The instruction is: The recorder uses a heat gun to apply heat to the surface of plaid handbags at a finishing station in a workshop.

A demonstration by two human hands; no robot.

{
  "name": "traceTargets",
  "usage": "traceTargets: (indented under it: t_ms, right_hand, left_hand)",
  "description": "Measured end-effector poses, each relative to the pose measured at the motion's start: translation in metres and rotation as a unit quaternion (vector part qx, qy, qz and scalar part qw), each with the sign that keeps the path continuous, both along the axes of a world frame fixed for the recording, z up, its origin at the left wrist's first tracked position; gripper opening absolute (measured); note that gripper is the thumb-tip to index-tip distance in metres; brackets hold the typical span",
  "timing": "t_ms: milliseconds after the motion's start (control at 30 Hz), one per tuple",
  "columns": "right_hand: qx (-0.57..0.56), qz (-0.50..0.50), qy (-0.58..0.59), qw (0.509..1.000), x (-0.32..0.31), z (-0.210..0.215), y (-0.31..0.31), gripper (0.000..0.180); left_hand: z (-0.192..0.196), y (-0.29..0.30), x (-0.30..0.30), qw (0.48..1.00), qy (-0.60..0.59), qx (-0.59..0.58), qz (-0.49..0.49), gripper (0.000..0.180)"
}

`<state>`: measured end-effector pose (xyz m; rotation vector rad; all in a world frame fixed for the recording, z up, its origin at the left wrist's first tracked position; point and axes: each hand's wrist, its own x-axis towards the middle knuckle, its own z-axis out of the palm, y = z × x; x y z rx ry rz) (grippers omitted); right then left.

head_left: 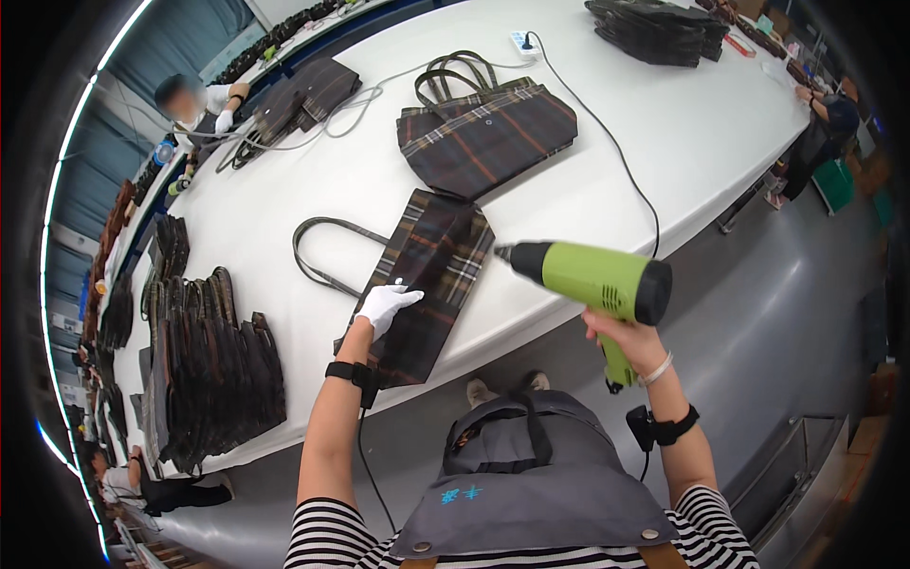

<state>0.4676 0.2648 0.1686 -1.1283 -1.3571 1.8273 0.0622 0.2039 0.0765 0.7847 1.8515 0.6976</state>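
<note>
In a white glove, my left hand lies on a dark plaid handbag, its fingers stretched out over the fabric. That bag rests flat near the table's front edge, with its strap handle looping out to the left. My right hand, ungloved, is wrapped round the grip of a green and black heat gun. The gun's narrow nozzle points left at the bag's right edge, a small gap from it. A second plaid handbag, handles up, lies just beyond and touches the first.
Stacked dark bags stand at left; another pile lies far right. A black cord runs from a power strip over the white table. A co-worker handles a bag at far left.
</note>
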Motion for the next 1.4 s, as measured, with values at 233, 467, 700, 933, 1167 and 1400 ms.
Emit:
traceTargets:
  t_ms: [233, 467, 700, 933, 1167, 1400]
  right_hand:
    - [0.064, 0.053, -0.003, 0.997, -0.024, -0.02, 0.034, 0.02]
    - [0.046, 0.033, -0.031, 0.998, -0.017, -0.032, 0.001, 0.022]
    - [0.154, 0.218, -0.084, 0.96, -0.019, -0.008, -0.046, 0.042]
    - [0.18, 0.178, -0.16, 0.954, -0.033, -0.015, -0.072, 0.043]
    - [0.145, 0.17, -0.168, 0.96, -0.042, -0.015, -0.091, 0.05]
    - [0.268, 0.117, -0.168, 0.942, -0.058, -0.013, -0.091, 0.045]
  left_hand:
    - [-0.002, -0.004, -0.004, 0.996, -0.067, -0.049, 0.019, 0.064]
    - [0.043, -0.032, 0.012, 0.984, 0.102, -0.129, -0.07, 0.06]
    - [0.047, -0.05, -0.001, 0.984, 0.099, -0.13, -0.064, 0.057]
    - [0.033, -0.052, -0.017, 0.989, 0.056, -0.11, -0.085, 0.049]
    - [0.028, -0.049, -0.027, 0.99, -0.009, -0.103, -0.099, 0.042]
    - [-0.002, -0.061, -0.039, 0.942, 0.264, 0.11, -0.177, 0.049]
